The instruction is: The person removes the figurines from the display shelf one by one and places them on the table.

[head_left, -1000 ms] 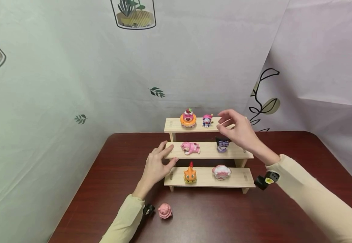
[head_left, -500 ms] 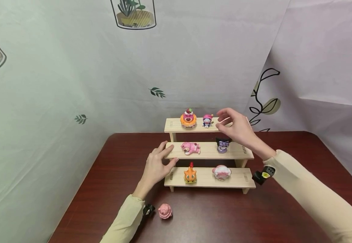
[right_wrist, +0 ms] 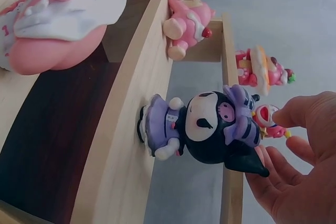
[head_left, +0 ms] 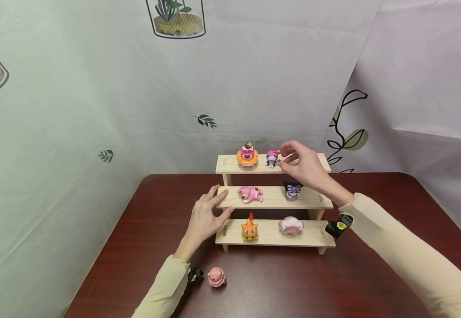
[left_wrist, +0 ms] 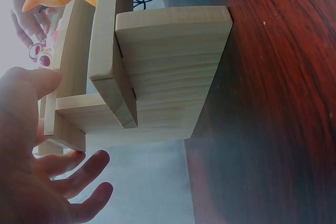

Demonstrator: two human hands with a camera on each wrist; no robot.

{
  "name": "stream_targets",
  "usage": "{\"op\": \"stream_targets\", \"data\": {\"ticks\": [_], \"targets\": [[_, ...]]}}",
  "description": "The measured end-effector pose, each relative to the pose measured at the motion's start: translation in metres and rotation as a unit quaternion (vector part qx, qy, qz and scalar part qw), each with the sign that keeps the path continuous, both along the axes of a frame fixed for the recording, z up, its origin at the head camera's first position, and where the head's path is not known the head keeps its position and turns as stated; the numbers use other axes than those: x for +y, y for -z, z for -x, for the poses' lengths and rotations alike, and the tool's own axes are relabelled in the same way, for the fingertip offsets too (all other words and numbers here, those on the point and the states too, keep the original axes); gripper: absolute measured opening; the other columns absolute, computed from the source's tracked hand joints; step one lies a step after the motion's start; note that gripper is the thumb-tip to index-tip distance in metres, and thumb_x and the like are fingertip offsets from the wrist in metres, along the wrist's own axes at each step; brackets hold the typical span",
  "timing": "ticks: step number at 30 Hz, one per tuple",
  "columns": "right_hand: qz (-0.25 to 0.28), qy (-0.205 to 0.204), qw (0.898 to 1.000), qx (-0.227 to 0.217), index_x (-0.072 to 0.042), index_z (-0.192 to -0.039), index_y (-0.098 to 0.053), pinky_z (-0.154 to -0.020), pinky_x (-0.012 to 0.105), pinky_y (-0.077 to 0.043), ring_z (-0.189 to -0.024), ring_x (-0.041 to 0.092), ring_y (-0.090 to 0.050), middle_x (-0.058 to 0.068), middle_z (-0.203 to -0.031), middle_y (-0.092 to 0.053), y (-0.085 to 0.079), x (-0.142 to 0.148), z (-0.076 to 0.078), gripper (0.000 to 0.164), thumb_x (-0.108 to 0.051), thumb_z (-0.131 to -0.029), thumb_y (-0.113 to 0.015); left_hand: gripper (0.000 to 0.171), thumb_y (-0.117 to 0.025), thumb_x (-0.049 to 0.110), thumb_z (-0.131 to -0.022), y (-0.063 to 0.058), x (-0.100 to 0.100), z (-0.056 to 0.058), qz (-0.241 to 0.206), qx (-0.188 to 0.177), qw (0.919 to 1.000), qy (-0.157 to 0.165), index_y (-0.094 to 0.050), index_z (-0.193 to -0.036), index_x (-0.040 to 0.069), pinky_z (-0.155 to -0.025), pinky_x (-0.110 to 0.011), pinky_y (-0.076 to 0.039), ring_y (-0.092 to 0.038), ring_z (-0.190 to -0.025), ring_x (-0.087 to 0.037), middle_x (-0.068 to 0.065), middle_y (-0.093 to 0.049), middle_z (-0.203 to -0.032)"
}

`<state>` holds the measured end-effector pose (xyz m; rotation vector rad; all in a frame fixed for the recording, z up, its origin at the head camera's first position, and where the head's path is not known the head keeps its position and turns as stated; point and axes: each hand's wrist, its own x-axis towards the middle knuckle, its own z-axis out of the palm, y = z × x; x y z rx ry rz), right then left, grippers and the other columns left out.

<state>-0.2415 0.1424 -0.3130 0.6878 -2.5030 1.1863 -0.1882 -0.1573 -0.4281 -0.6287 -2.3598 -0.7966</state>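
Observation:
On the three-tier wooden display stand (head_left: 274, 238), my left hand (head_left: 204, 216) holds the left end of the middle shelf. Its thumb lies over the front edge in the left wrist view, fingers behind the end. My right hand (head_left: 307, 167) is at the top shelf, thumb and fingers bent apart beside a small figurine with a pink hat (head_left: 272, 160). In the right wrist view, the thumb tip overlaps this figurine (right_wrist: 266, 115). A pink bear in an orange ring (head_left: 247, 157) stands to its left. Below the right hand is a black-and-purple figurine (head_left: 292, 191).
A pink figurine (head_left: 250, 194) lies on the middle shelf. The bottom shelf carries an orange figurine (head_left: 249, 229) and a pink-and-white one (head_left: 291, 226). Another pink figurine (head_left: 216, 277) sits on the dark red table (head_left: 278, 287) near my left wrist. A patterned cloth (head_left: 135, 110) hangs behind.
My right hand has moved slightly left along the top shelf, closer to the figurine with the pink hat. The left hand and the figurines have stayed in place.

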Motion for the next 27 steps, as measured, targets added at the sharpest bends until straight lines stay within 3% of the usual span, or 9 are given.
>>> {"op": "stream_targets", "data": {"ticks": [27], "targets": [[-0.015,0.001,1.000,-0.027,0.001,-0.122,-0.058,-0.077,0.047,-0.053,-0.095,0.033,-0.066,0.020,-0.117,-0.063,0.001,-0.017,0.012,0.038,-0.003,-0.088,-0.073,0.048,-0.080,0.027,-0.084,0.001,-0.001,0.001,0.001,0.001,1.0000,0.002,-0.071,-0.125,0.004,-0.086,-0.061,-0.047,-0.063,-0.101,-0.043,-0.023,-0.060,-0.133]]}}
